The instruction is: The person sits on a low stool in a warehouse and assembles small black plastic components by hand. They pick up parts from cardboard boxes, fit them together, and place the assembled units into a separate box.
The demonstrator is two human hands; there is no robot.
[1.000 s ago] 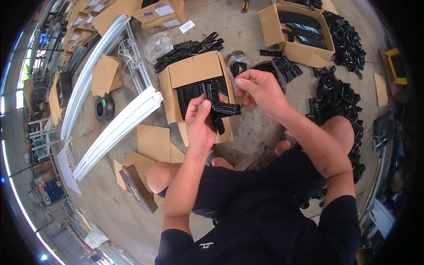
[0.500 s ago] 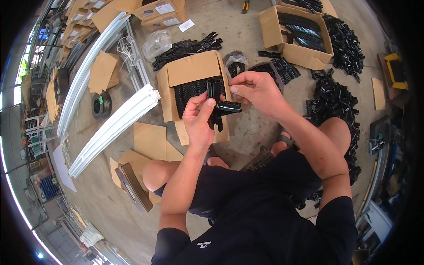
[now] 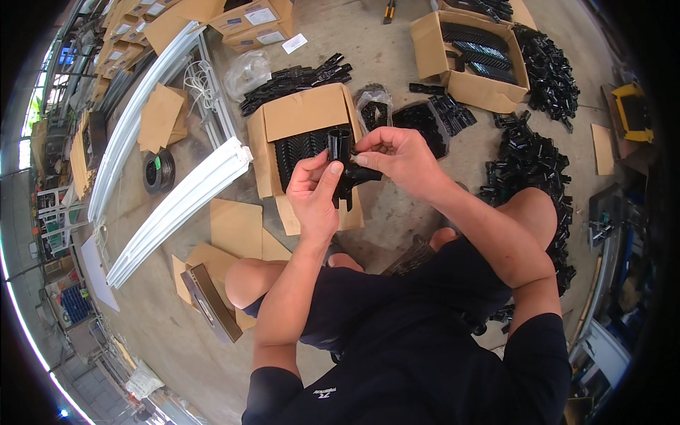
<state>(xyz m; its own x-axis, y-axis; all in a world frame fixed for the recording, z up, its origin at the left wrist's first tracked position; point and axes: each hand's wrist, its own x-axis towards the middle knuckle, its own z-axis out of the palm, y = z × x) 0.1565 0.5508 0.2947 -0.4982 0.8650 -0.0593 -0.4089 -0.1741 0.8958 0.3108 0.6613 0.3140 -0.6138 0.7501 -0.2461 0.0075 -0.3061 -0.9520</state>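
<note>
My left hand grips a glossy black branched pipe fitting, its round open socket pointing up. Thumb and fingers close around the socket's left side. My right hand is at the fitting's right side, thumb and forefinger pinched together against it. Whatever small thing may be between those fingertips is hidden. Just beyond and beneath my hands stands an open cardboard box, with rows of similar black fittings inside.
A second open box of black parts stands at far right, beside heaps of loose fittings. More fittings lie along my right leg. A plastic bag of small parts sits past my right hand. Long white rails lie at left, near a wire coil.
My right hand has moved left and slightly down, its pinched fingertips now meeting the fitting's side. My left hand keeps its hold, and the fitting has turned a little.
</note>
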